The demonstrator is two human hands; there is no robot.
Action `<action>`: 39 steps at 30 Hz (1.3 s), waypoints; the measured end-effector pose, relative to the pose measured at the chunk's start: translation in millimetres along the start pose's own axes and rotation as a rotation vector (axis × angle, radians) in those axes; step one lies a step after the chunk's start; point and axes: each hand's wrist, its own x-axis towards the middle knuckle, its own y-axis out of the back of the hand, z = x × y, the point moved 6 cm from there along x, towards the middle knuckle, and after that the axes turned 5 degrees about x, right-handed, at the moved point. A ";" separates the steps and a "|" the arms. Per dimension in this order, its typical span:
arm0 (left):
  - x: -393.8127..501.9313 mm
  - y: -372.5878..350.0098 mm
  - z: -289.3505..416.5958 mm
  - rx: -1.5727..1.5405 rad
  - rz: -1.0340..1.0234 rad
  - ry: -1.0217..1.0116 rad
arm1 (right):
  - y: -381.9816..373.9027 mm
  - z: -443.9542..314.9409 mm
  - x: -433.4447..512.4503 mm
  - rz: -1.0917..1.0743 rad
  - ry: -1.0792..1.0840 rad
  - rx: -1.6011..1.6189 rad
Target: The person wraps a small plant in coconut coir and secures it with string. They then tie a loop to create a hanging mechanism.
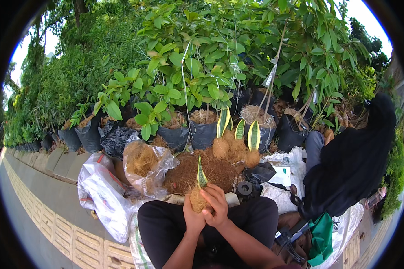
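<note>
Above my crossed legs, both hands cup a fibre-wrapped root ball (198, 200) that looks like coconut coir. A small snake plant leaf (201, 175), green with pale yellow edges, rises upright from it. My left hand (192, 217) supports the ball from the left and below. On its right side, the fingers of my right hand (217, 205) press near the base of the leaf. Just beyond lies a brown mat of coir fibre (188, 171). At its far right stand several similar fibre balls (220, 148) with variegated snake plant leaves (254, 136).
A clear plastic bag of loose fibre (141, 159) and white plastic sacks (104, 198) lie left. Potted saplings in black grow bags (205, 134) line the back. A black roll (244, 188), a white card (282, 175) and a person in black cloth (350, 161) are right.
</note>
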 end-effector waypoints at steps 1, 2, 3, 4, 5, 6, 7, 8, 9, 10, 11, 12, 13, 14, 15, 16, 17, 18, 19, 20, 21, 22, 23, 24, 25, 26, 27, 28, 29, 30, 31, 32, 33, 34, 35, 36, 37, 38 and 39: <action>-4.6 1.3 2.1 -0.024 0.018 0.001 | -0.1 -3.2 -2.5 0.025 -0.011 0.005; -9.4 2.6 4.4 -0.049 0.037 -0.010 | -0.2 -6.5 -5.3 0.040 -0.030 0.005; -13.0 3.3 4.6 -0.062 0.048 0.014 | -1.0 -9.2 -6.8 0.025 -0.042 0.017; -17.0 5.1 5.7 -0.073 0.059 0.021 | -1.9 -13.0 -8.8 0.006 -0.059 0.025; -20.1 7.5 7.2 -0.083 0.068 0.023 | -2.8 -15.9 -9.8 -0.009 -0.085 0.033; -23.8 8.7 7.3 -0.090 0.048 0.061 | -1.9 -21.4 -10.2 -0.006 -0.074 0.034; -25.5 10.5 11.7 -0.087 0.048 0.023 | 0.1 -27.3 -9.8 0.014 -0.043 0.049; -27.9 12.9 16.2 -0.078 0.049 -0.002 | 1.6 -32.7 -9.3 0.031 -0.028 0.065; -30.4 14.8 19.8 -0.054 0.049 0.007 | 3.3 -38.9 -8.2 0.046 0.001 0.085; -33.0 16.3 27.9 -0.086 0.057 -0.048 | 5.0 -43.0 -6.6 0.055 0.002 0.108; -33.5 17.0 35.0 -0.106 0.064 -0.072 | 6.8 -47.3 -3.8 0.063 0.021 0.135; -32.8 17.7 43.4 -0.124 0.069 -0.101 | 9.1 -51.0 -1.1 0.093 0.025 0.182; -32.3 19.6 51.6 -0.121 0.091 -0.119 | 8.7 -55.2 0.8 0.106 0.012 0.162; -31.1 20.3 59.9 -0.120 0.108 -0.138 | 8.6 -58.2 2.0 0.140 -0.019 0.158; -29.0 19.3 66.4 -0.120 0.119 -0.131 | 8.8 -61.0 2.9 0.170 -0.046 0.153; -29.3 19.9 74.7 -0.149 0.122 -0.164 | 6.7 -63.7 4.0 0.144 -0.068 0.157; -29.0 20.1 80.2 -0.200 0.126 -0.163 | 6.6 -66.8 4.1 0.160 -0.081 0.159; -30.1 21.1 84.7 -0.250 0.133 -0.160 | 6.6 -69.7 3.9 0.177 -0.094 0.164; -33.1 22.7 89.3 -0.313 0.141 -0.170 | 6.8 -71.0 2.9 0.186 -0.144 0.170; -37.0 24.3 92.5 -0.318 0.134 -0.158 | 6.9 -74.6 1.7 0.165 -0.163 0.208; -41.6 25.7 94.8 -0.306 0.118 -0.135 | 6.6 -76.1 1.2 0.172 -0.211 0.280; -45.4 27.6 97.8 -0.316 0.103 -0.134 | 7.4 -78.9 -1.4 0.160 -0.269 0.367; -47.7 29.9 101.3 -0.329 0.089 -0.140 | 8.6 -81.5 -1.7 0.150 -0.305 0.467; -50.4 31.9 105.7 -0.330 0.049 -0.166 | 7.6 -81.3 -1.1 0.115 -0.378 0.579; -51.9 34.8 109.6 -0.323 0.001 -0.185 | 7.3 -81.9 -0.5 0.086 -0.437 0.702; -50.8 37.3 113.6 -0.319 -0.046 -0.206 | 6.4 -82.6 0.2 0.055 -0.494 0.823; -50.7 39.7 117.0 -0.333 -0.095 -0.225 | 6.3 -83.7 0.1 0.031 -0.536 0.939; -50.7 42.4 118.6 -0.324 -0.140 -0.209 | 4.9 -85.2 -0.8 0.007 -0.577 1.056; -50.1 44.0 120.7 -0.333 -0.191 -0.193 | 3.1 -86.5 -1.8 -0.023 -0.612 1.185; -50.9 43.4 123.0 -0.343 -0.243 -0.174 | 2.6 -83.0 -8.4 -0.027 -0.733 1.183; -52.0 44.6 125.0 -0.233 -0.238 -0.157 | 3.4 -82.2 -12.2 -0.037 -0.762 1.170; -52.1 45.5 128.2 -0.121 -0.236 -0.140 | 2.9 -81.8 -15.5 -0.059 -0.783 1.179; -50.8 46.4 127.8 0.034 -0.239 -0.049 | 1.9 -81.7 -18.9 -0.078 -0.802 1.189; -52.9 46.9 145.2 0.281 -0.262 -0.268 | 2.3 -80.6 -22.3 -0.032 -0.824 1.240; -54.4 48.3 156.3 0.569 -0.282 -0.409 | 2.7 -80.1 -25.4 0.013 -0.845 1.291; -55.4 48.5 166.2 0.836 -0.285 -0.586 | 3.3 -77.9 -29.3 0.090 -0.893 1.316; -50.4 53.6 170.3 0.832 -0.336 -0.651 | 4.0 -81.0 -29.4 0.089 -0.856 1.349; -42.8 65.5 173.1 0.803 -0.371 -0.753 | 6.4 -83.2 -31.1 0.119 -0.846 1.356; -35.3 79.7 168.2 0.812 -0.403 -0.827 | 9.2 -85.8 -30.7 0.133 -0.815 1.377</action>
